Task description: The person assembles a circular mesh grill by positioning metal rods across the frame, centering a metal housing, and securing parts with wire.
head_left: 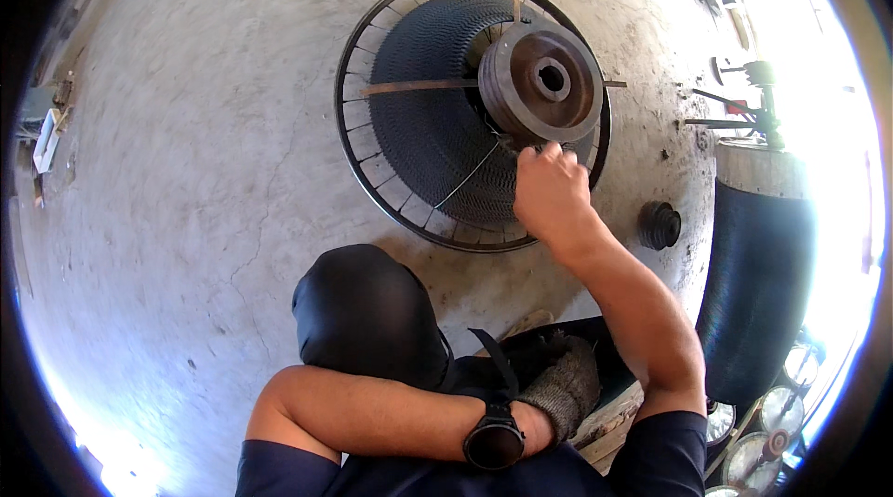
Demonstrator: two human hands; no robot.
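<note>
A spoked wheel rim (347,152) lies on the floor before me, with a wide coil of dark, ridged strip (409,125) on it. A heavy, rusty-brown grooved pulley (521,55) with a keyed center hole sits on top. My right hand (553,185) is bare and reaches to the pulley's near edge, its fingers curled closed. What they hold, if anything, is hidden. My left arm lies folded across my lap, a black watch (494,442) on its wrist. My left hand (569,390) is in a grey knitted glove, and its fingers cannot be made out.
Rusty flat bars (414,86) stick out from under the pulley over the rim. A small black stepped pulley (659,225) lies on the floor to the right. Beyond it stands a tall dark cylinder (758,283). Several round pale discs (779,410) lie at lower right.
</note>
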